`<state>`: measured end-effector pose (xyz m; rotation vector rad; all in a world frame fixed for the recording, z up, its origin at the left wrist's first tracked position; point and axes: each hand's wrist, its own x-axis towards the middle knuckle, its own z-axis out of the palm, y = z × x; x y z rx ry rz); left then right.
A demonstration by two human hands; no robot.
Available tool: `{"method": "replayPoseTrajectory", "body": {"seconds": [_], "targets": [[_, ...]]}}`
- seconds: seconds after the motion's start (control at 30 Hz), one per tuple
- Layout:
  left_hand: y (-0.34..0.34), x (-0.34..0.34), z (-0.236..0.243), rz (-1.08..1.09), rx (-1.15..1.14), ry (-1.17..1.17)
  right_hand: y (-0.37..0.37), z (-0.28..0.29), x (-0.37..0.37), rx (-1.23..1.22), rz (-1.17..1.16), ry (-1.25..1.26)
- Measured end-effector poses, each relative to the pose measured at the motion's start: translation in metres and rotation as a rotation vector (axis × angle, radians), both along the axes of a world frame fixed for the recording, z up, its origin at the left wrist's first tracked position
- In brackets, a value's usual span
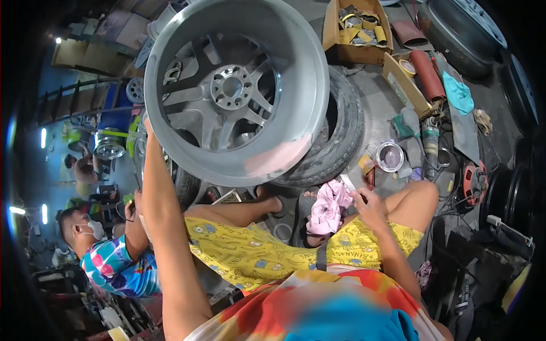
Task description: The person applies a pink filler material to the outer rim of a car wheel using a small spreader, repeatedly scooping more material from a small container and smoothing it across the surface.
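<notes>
A large grey alloy wheel rim (304,108) is tilted toward me above a black tire (350,122). A smooth pink patch of what looks like filler (278,158) covers part of its near inner wall. My left hand (149,129) is against the rim's left edge; its fingers are hidden behind the metal. Over my right thigh, my right hand (369,206) is closed on a small flat spreader (347,182) with a pale blade. A crumpled pink cloth (329,209) lies just left of that hand.
An open tin (390,157) stands on the floor beyond my right knee. Farther back are a cardboard box of tape rolls and abrasive pieces (358,54), a red roll (426,75) and a teal cloth (458,94). A masked co-worker (116,256) sits at left; more wheels line the right.
</notes>
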<state>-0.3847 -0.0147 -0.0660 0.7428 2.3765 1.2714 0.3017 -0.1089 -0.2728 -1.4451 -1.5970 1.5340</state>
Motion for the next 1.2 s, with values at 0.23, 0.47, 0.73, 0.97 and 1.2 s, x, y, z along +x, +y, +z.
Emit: {"method": "replayPoseTrajectory", "body": {"seconds": [0.23, 0.47, 0.73, 0.97, 1.2], "targets": [[-0.007, -0.011, -0.001, -0.04, -0.048, -0.023, 0.003, -0.024, 0.001, -0.105, 0.015, 0.052], [-0.025, -0.003, 0.005, -0.106, -0.118, 0.055, 0.007, -0.028, -0.003, -0.081, -0.026, 0.068], [-0.021, 0.077, 0.015, 0.063, -0.041, 0.222, 0.005, -0.021, 0.003, -0.089, -0.052, 0.196], [-0.025, 0.122, 0.021, 0.01, 0.009, 0.27, -0.006, -0.003, 0.008, -0.126, -0.027, 0.241], [-0.025, 0.081, 0.031, 0.046, -0.172, 0.448, 0.003, 0.011, 0.006, -0.061, -0.156, 0.237]]}}
